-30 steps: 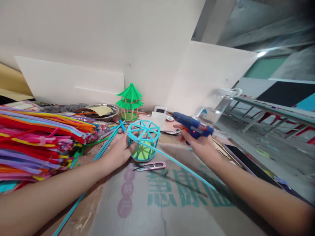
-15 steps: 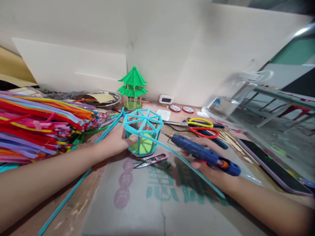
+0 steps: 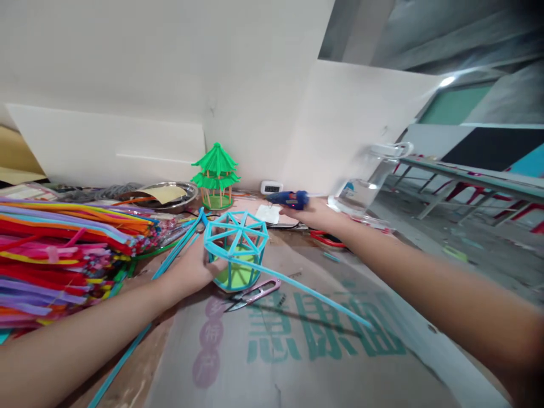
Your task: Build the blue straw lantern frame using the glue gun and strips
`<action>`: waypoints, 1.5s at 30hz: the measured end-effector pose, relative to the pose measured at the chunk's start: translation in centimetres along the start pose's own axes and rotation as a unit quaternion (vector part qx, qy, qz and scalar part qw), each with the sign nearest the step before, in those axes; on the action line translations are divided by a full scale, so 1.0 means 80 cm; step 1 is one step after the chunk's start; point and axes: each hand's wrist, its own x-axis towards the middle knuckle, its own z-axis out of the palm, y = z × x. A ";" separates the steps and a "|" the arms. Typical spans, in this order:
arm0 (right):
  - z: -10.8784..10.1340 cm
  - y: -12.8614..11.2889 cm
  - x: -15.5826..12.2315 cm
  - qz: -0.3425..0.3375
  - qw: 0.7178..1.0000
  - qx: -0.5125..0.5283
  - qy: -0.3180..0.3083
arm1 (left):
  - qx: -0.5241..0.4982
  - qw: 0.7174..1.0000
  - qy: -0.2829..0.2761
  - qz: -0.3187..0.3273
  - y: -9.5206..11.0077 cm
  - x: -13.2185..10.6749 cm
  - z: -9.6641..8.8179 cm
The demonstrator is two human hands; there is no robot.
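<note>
My left hand point(image 3: 203, 262) is closed round the left side of a blue pipe-cleaner frame point(image 3: 240, 233), shaped like a many-sided cage with a spoked top and a yellow-green base. A long blue strip point(image 3: 306, 288) sticks out from its top rim toward the lower right. Stretched to the back of the table, my right hand point(image 3: 317, 212) grips a dark blue glue gun point(image 3: 289, 199), its nozzle pointing left near the white paper square point(image 3: 268, 213). Pink thread snips point(image 3: 257, 293) lie just in front of the frame.
Bundles of coloured pipe cleaners point(image 3: 63, 249) fill the left side. Behind the frame stand a green pagoda model point(image 3: 217, 177), a metal bowl point(image 3: 187, 195) and a small digital timer point(image 3: 271, 187). A clear water jug point(image 3: 361, 184) stands at the back right. Red-handled scissors point(image 3: 327, 239) lie under my right forearm.
My right hand has carried the glue gun away from the frame, to the back of the table. The view has tilted up slightly. My left hand keeps its hold on the frame.
</note>
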 end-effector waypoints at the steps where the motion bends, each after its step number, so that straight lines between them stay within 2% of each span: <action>1: 0.006 0.002 0.016 0.017 1.000 0.000 -0.009 | -0.006 1.000 -0.001 -0.005 0.001 0.000 0.000; 5: 0.039 0.004 0.056 0.059 0.998 0.009 -0.025 | -0.035 0.999 0.003 0.002 0.001 0.001 0.003; 8: 0.056 -0.003 0.065 0.064 0.997 0.031 -0.014 | -0.042 0.999 0.001 0.011 -0.008 0.001 0.004; 10: 0.058 -0.010 0.064 0.055 0.997 0.051 0.012 | -0.037 0.999 0.002 0.013 -0.014 0.002 0.005; 13: 0.044 -0.021 0.042 0.030 0.994 0.084 0.068 | -0.049 0.999 0.008 0.014 -0.018 0.003 0.003; 15: 0.029 -0.026 0.012 0.006 0.989 0.106 0.099 | -0.065 0.997 0.031 0.011 -0.017 0.005 0.003; 17: 0.015 -0.032 -0.029 -0.052 0.976 0.159 0.141 | -0.077 0.995 0.066 0.011 -0.014 0.007 0.002; 21: 0.006 -0.042 -0.111 -0.121 0.960 0.205 0.146 | -0.061 0.993 0.102 0.024 -0.009 0.010 -0.001; 25: 0.019 -0.046 -0.157 -0.156 0.965 0.176 0.118 | -0.014 0.994 0.105 0.018 -0.006 0.007 -0.003; 30: 0.035 -0.039 -0.164 -0.164 0.971 0.161 0.062 | 0.010 0.996 0.092 0.016 -0.007 0.004 -0.005; 34: 0.030 -0.048 -0.164 -0.181 0.971 0.141 0.066 | -0.002 0.996 0.092 -0.003 -0.008 0.005 -0.003; 37: 0.025 -0.056 -0.164 -0.181 0.975 0.123 0.041 | -0.010 0.995 0.097 -0.005 -0.008 0.005 -0.002; 45: 0.040 -0.039 -0.160 -0.171 0.976 0.119 0.058 | 0.007 0.996 0.088 0.009 -0.004 0.005 -0.001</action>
